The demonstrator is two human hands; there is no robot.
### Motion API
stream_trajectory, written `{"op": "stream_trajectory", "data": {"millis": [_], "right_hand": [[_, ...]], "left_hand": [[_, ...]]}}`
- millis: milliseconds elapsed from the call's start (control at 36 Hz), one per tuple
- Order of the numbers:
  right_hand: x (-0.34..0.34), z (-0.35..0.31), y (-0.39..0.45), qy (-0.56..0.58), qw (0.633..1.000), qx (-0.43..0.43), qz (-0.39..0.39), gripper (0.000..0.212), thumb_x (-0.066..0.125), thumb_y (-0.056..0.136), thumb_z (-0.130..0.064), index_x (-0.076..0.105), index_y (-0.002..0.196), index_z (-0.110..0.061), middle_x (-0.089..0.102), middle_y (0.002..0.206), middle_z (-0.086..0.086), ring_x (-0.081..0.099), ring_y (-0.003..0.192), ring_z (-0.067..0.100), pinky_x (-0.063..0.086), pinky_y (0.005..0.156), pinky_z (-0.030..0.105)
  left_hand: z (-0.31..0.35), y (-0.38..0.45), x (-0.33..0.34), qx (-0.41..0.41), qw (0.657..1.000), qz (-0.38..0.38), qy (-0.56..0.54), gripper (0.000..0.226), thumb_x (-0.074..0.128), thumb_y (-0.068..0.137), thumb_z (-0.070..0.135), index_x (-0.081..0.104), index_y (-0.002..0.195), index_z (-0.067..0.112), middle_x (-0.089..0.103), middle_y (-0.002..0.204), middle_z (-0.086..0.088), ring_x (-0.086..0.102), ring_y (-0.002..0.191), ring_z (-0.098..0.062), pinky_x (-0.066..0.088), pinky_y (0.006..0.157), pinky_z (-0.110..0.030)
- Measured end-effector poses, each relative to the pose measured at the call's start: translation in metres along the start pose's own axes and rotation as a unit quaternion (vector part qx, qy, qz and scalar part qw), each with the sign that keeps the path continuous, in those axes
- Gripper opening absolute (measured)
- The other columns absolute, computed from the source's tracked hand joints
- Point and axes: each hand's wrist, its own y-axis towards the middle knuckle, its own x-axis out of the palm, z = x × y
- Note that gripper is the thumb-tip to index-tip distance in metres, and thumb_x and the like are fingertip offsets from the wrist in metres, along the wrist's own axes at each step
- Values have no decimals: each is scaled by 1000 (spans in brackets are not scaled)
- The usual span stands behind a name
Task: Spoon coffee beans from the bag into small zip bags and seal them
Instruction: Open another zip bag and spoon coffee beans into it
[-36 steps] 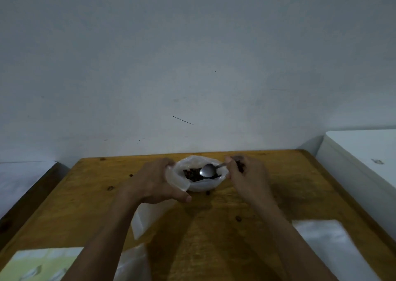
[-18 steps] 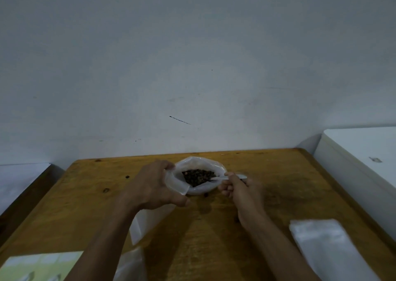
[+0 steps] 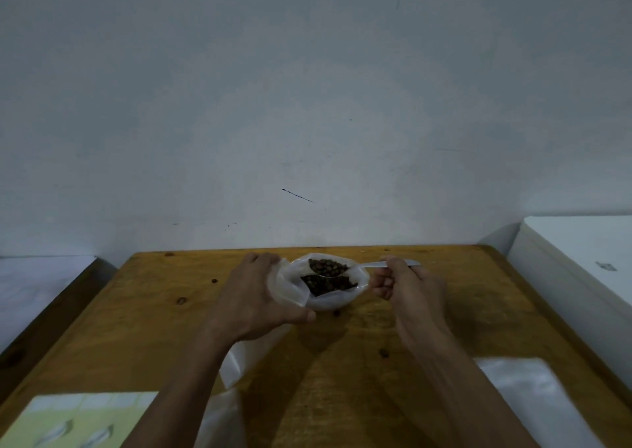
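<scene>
An open clear plastic bag [image 3: 326,299] of dark coffee beans [image 3: 325,278] stands at the far middle of the wooden table [image 3: 444,311]. My left hand [image 3: 254,299] grips the bag's left rim and holds the mouth open. My right hand [image 3: 407,285] pinches the handle of a metal spoon [image 3: 372,265], whose bowl lies inside the bag, loaded with beans. Small clear zip bags [image 3: 239,362] lie flat under my left forearm.
A clear plastic packet [image 3: 533,399] lies at the near right, a pale green printed pack [image 3: 78,420] at the near left. Loose beans [image 3: 383,353] dot the table. A white appliance [image 3: 581,259] stands to the right, a wall behind the table.
My right hand has dipped the spoon into the bag and turned it; the bowl now sits among the beans with beans on it. The left hand keeps its hold on the rim.
</scene>
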Motion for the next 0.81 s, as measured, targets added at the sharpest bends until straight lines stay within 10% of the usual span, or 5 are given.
{"op": "stream_trajectory", "data": {"millis": [333,472,806], "right_hand": [[17,-27,-36,-94,981,-130,-104,21,60,98,-20,72,83,-11,72,67,5,70,65,22,59,63,38],[21,-20,-46,-236,911,-286,-179,19,57,100,-29,73,97,-19,71,69,-1,68,64,9,58,61,35],[-3,-4,-26,-395,788,-466,-73,17,56,98,-14,69,106,-10,64,93,-1,55,73,7,43,64,8]], "left_hand": [[4,-7,7,1,996,58,-63,109,88,54,61,41,144,19,49,134,4,45,110,-9,47,90,-30],[5,-6,10,-7,997,45,-61,119,75,49,81,39,144,19,49,138,2,49,117,-14,45,91,-27],[4,-1,14,1,999,47,-15,109,81,52,72,42,140,22,50,131,5,48,108,-13,50,88,-33]]}}
